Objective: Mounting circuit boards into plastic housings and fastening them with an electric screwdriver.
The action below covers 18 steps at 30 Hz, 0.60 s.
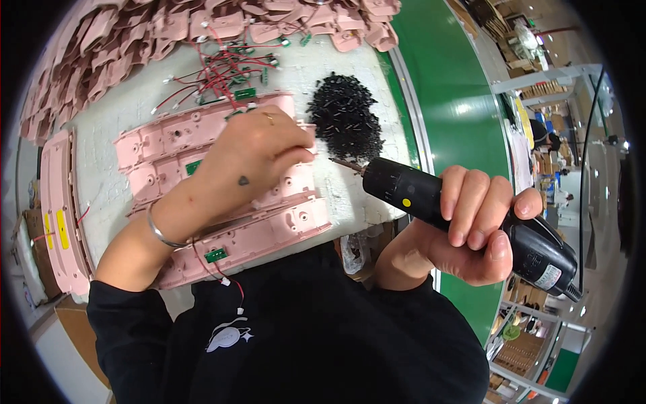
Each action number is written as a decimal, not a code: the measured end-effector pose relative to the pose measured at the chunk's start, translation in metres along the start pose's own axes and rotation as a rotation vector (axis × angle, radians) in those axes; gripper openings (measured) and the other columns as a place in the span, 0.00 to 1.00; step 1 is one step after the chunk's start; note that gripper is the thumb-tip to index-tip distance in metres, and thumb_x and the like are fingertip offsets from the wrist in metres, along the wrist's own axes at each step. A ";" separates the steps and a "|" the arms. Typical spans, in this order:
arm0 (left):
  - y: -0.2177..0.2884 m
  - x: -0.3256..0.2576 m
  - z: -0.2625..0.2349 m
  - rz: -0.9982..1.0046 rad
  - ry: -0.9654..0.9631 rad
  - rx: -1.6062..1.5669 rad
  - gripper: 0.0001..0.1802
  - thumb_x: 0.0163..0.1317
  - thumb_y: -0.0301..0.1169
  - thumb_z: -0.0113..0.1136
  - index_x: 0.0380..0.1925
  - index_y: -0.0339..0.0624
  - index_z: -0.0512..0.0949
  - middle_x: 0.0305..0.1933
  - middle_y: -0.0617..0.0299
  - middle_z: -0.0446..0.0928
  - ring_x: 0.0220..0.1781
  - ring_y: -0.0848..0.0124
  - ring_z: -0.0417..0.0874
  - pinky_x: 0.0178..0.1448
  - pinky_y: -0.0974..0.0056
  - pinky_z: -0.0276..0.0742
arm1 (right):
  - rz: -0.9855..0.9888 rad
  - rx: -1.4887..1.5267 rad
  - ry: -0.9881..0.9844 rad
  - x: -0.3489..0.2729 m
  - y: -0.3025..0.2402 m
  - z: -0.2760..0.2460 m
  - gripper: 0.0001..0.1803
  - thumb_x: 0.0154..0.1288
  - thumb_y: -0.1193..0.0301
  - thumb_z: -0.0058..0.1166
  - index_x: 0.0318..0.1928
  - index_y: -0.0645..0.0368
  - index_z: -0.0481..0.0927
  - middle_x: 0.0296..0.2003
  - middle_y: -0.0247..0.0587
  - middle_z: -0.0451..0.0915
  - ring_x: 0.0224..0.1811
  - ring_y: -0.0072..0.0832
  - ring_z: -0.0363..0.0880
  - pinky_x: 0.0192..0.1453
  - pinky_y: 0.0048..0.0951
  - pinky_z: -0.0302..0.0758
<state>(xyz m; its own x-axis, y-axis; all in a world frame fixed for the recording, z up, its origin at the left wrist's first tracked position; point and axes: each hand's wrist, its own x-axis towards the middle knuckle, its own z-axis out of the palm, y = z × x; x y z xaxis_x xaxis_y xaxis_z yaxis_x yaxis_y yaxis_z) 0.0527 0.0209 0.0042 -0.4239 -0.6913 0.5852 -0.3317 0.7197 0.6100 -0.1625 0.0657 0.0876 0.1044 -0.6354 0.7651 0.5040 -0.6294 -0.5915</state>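
Within the right fingers (pixel 472 202), a black screwdriver (pixel 404 186) with white printed label (pixel 548 277).

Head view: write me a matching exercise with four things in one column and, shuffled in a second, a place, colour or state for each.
Things:
1. electric screwdriver
2. metal bangle
3. thin wires
4. slim small parts

Places, colours or states:
A. at the wrist of the left hand
B. black, in one heap
C. gripped by the right hand
D. red, tangled

Pairs: 1-C, 2-A, 3-D, 4-B
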 end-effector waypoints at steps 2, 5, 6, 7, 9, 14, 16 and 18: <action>-0.005 -0.014 -0.024 -0.064 0.029 0.025 0.07 0.49 0.25 0.67 0.29 0.38 0.80 0.27 0.58 0.79 0.33 0.61 0.80 0.38 0.62 0.76 | 0.025 0.017 -0.030 0.003 0.007 0.006 0.19 0.55 0.73 0.49 0.49 0.57 0.68 0.19 0.27 0.68 0.19 0.17 0.66 0.31 0.22 0.66; -0.010 -0.039 -0.060 -0.173 0.108 0.103 0.07 0.49 0.27 0.68 0.27 0.39 0.78 0.25 0.58 0.78 0.33 0.61 0.80 0.38 0.61 0.75 | 0.059 0.079 -0.073 0.006 0.021 0.024 0.19 0.55 0.73 0.49 0.49 0.57 0.67 0.19 0.27 0.68 0.19 0.17 0.66 0.31 0.22 0.66; -0.017 -0.049 -0.070 -0.189 0.106 0.161 0.08 0.48 0.27 0.68 0.26 0.39 0.78 0.26 0.58 0.78 0.33 0.61 0.80 0.38 0.61 0.75 | 0.080 0.078 -0.113 0.006 0.029 0.030 0.19 0.56 0.72 0.49 0.50 0.57 0.67 0.19 0.25 0.67 0.19 0.17 0.66 0.31 0.22 0.65; -0.021 -0.059 -0.080 -0.209 0.103 0.223 0.08 0.47 0.28 0.69 0.25 0.39 0.78 0.26 0.58 0.78 0.33 0.61 0.80 0.38 0.61 0.75 | 0.092 0.112 -0.119 0.007 0.037 0.038 0.19 0.56 0.72 0.49 0.50 0.57 0.67 0.19 0.25 0.67 0.19 0.17 0.66 0.31 0.22 0.65; -0.023 -0.076 -0.093 -0.277 0.085 0.268 0.09 0.45 0.28 0.70 0.24 0.40 0.77 0.27 0.59 0.79 0.38 0.60 0.80 0.39 0.60 0.75 | 0.145 0.124 -0.134 0.006 0.053 0.060 0.18 0.57 0.72 0.49 0.50 0.56 0.67 0.19 0.25 0.66 0.19 0.17 0.65 0.30 0.22 0.64; -0.023 -0.097 -0.095 -0.211 -0.029 0.320 0.10 0.44 0.29 0.71 0.26 0.39 0.80 0.29 0.58 0.79 0.49 0.59 0.79 0.49 0.58 0.75 | 0.239 0.086 -0.133 0.002 0.099 0.094 0.20 0.57 0.72 0.46 0.53 0.55 0.68 0.19 0.29 0.64 0.18 0.20 0.62 0.29 0.26 0.64; -0.025 -0.099 -0.091 -0.199 -0.045 0.303 0.11 0.45 0.28 0.70 0.28 0.39 0.79 0.29 0.57 0.79 0.50 0.58 0.78 0.50 0.58 0.74 | 0.287 0.020 -0.142 0.002 0.106 0.104 0.20 0.57 0.72 0.45 0.53 0.54 0.66 0.19 0.29 0.64 0.18 0.21 0.62 0.31 0.28 0.65; -0.027 -0.102 -0.089 -0.226 -0.034 0.270 0.11 0.45 0.28 0.70 0.28 0.39 0.79 0.28 0.57 0.79 0.49 0.58 0.78 0.50 0.57 0.74 | 0.311 0.005 -0.156 0.004 0.111 0.108 0.20 0.57 0.72 0.45 0.53 0.53 0.65 0.19 0.29 0.64 0.18 0.21 0.62 0.31 0.29 0.65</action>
<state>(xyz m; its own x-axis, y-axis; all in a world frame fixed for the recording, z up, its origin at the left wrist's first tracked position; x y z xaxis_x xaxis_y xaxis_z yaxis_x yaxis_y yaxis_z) 0.1794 0.0657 -0.0245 -0.3405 -0.8358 0.4307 -0.6295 0.5429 0.5558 -0.0135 0.0419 0.0525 0.3831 -0.7203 0.5782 0.4317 -0.4138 -0.8015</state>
